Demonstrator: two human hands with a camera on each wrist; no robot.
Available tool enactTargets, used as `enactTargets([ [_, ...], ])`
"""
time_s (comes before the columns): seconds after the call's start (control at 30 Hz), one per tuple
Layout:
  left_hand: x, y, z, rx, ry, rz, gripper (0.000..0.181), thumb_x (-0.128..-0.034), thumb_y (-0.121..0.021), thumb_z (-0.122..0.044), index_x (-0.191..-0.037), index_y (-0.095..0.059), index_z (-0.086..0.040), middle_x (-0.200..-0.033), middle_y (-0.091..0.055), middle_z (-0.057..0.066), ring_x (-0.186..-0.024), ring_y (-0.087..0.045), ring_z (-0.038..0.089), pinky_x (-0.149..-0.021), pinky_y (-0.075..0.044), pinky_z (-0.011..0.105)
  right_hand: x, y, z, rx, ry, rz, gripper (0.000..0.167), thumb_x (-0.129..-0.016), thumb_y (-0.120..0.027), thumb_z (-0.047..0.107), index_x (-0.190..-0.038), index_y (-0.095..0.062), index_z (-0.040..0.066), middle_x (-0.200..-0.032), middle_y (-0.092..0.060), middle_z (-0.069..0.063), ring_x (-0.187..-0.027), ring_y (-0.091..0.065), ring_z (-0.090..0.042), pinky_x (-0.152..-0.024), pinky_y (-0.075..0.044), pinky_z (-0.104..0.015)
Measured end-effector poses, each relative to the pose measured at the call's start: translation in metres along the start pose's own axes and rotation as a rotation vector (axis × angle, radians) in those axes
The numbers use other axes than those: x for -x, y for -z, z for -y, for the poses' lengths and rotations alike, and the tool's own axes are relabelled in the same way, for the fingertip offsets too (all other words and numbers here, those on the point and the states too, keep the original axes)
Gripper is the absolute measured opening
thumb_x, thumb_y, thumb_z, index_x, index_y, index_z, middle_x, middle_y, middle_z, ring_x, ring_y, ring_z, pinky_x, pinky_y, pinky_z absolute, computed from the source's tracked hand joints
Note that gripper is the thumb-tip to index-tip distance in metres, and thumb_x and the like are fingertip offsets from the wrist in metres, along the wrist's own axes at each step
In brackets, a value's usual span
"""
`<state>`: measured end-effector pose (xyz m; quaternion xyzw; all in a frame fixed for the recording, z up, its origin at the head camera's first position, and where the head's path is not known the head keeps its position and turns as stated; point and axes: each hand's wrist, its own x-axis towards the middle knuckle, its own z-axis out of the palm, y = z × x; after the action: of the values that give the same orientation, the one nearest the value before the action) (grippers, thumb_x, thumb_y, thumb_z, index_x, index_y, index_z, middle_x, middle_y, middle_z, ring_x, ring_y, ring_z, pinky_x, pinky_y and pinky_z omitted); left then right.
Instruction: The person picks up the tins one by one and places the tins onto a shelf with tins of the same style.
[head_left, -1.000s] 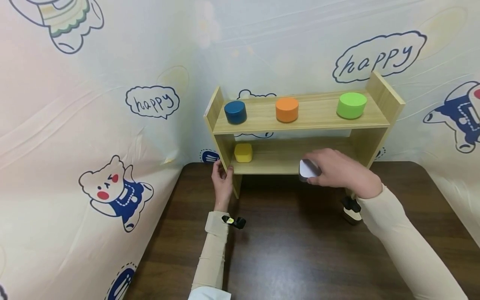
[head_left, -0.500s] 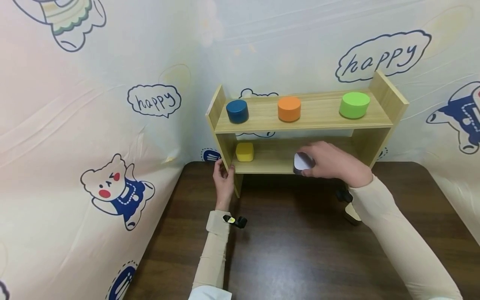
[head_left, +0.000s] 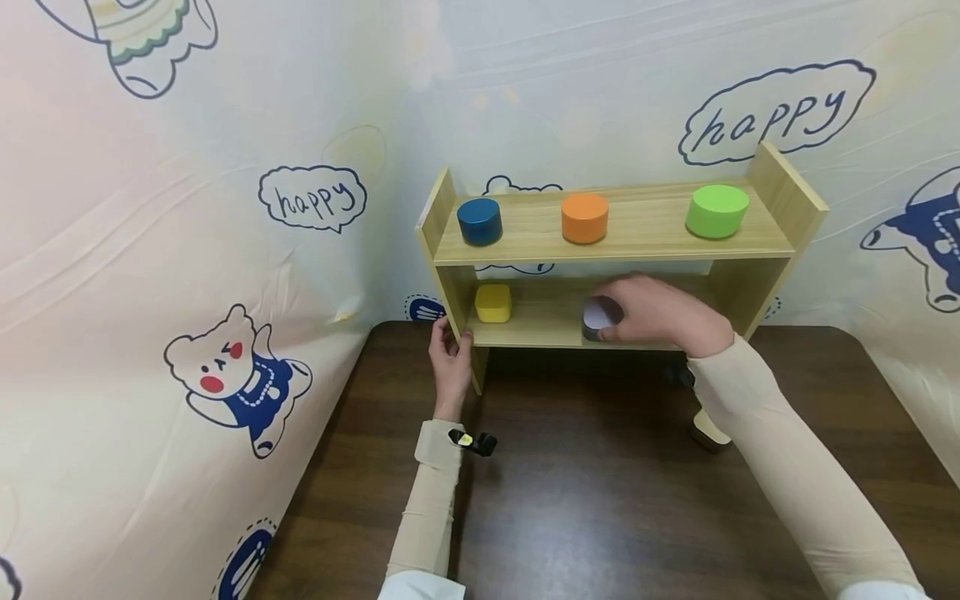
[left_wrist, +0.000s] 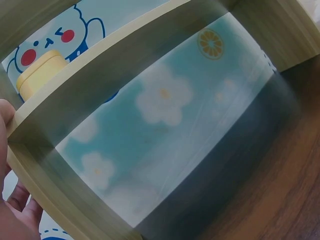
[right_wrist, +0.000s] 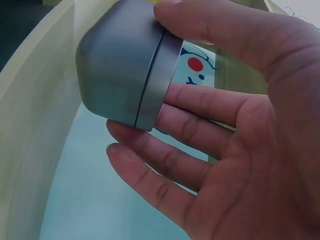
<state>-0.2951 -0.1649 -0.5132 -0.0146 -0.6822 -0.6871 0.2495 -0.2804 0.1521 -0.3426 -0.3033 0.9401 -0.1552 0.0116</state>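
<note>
- Right hand (head_left: pixel 660 310): thumb and fingers pinch a grey rounded-square tin (right_wrist: pixel 117 67); in the head view the hand covers its right side.
- Tin's place: at the front of the lower board of a two-tier wooden shelf (head_left: pixel 543 325); whether it touches the board, cannot tell.
- Left hand (head_left: pixel 452 358): pinches the shelf's left side panel; cropped by the left wrist view's edge, some fingers behind the panel.
- Pale-topped object (head_left: pixel 711 427) beside the right sleeve: partly covered, unidentified.
- Yellow tin (head_left: pixel 492 304): lower board, left end; cut by the board in the left wrist view.
- Table (head_left: pixel 570 492): dark brown woodgrain, glare; deep shadow under the shelf.
- Wall sheeting (head_left: pixel 555 108): creased, cartoon bears, "happy" bubbles.
</note>
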Motion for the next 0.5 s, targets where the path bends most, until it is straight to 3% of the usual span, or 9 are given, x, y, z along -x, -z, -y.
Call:
enactTargets([
  [0.2,-0.001,0.001,0.000,0.001,-0.003,0.004,0.032,-0.1009,-0.061,-0.002,-0.133,-0.059,-0.003,-0.129,-0.062,0.017,-0.113,-0.060,0.018,-0.094,-0.053,0.028,-0.012,0.001,-0.001,-0.001,0.045,0.000,0.027,-0.083,-0.081,0.017,-0.107,-0.072,0.007,-0.094,-0.070,-0.007,-0.084,-0.061,-0.023,-0.082,-0.052,-0.045],
  [0.5,-0.001,0.000,0.002,0.002,0.017,-0.003,0.035,-0.1009,-0.060,-0.001,-0.136,-0.057,-0.001,-0.131,-0.060,0.020,-0.111,-0.057,0.016,-0.093,-0.052,0.025,-0.023,-0.002,-0.002,-0.002,0.039,0.027,0.026,-0.085,-0.080,0.017,-0.107,-0.072,0.006,-0.096,-0.070,-0.007,-0.087,-0.061,-0.024,-0.085,-0.052,-0.047],
])
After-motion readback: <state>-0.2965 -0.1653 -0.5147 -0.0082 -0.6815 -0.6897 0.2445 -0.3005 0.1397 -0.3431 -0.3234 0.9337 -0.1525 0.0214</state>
